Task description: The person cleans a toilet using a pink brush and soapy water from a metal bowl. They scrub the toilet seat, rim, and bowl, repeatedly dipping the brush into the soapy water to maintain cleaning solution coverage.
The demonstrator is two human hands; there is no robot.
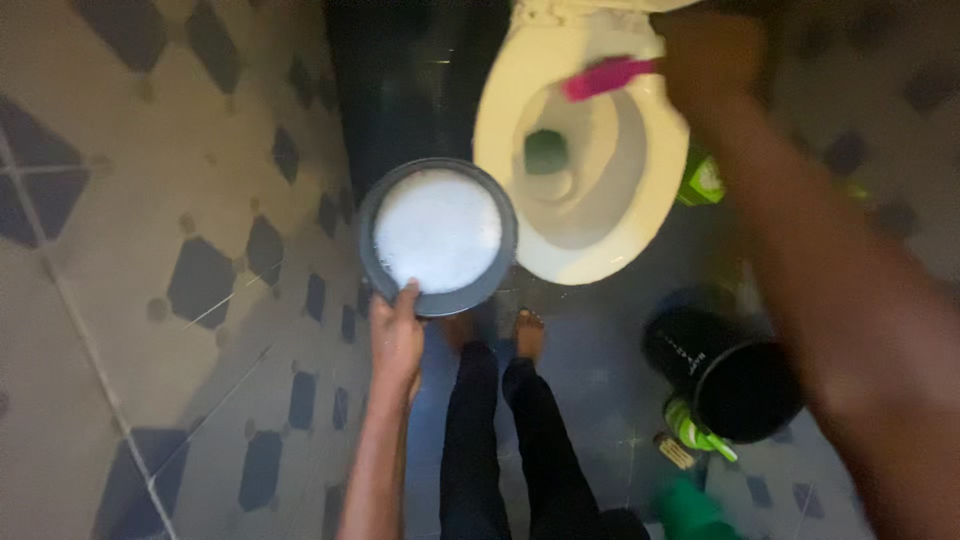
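2 hands are at work over the toilet (600, 250). The left hand (397, 335) has its grip clamped on the near rim of a round grey bucket (440, 300), thumb hooked over the edge. The bucket is filled almost to the brim with white foam (437, 229) and sits just beside the toilet bowl's left side, above the dark floor (590, 340). The right hand (705, 60) is blurred, its grip closed around the handle of a pink brush (600, 78) whose head reaches across the bowl's rim at the far side. The bowl is cream-white, with a greenish patch low in its middle.

Counting up: 1 bucket, 1 brush, 1 toilet. 2 bare feet (528, 333) stand below the bowl, in dark trousers. 1 black bin (720, 375) stands to the right, with 1 green and white bottle (695, 430) lying against its near side, and 1 more green container (703, 180) sits tucked by the toilet's right flank. The wall (150, 200) on the left carries pale tiles with dark hexagons
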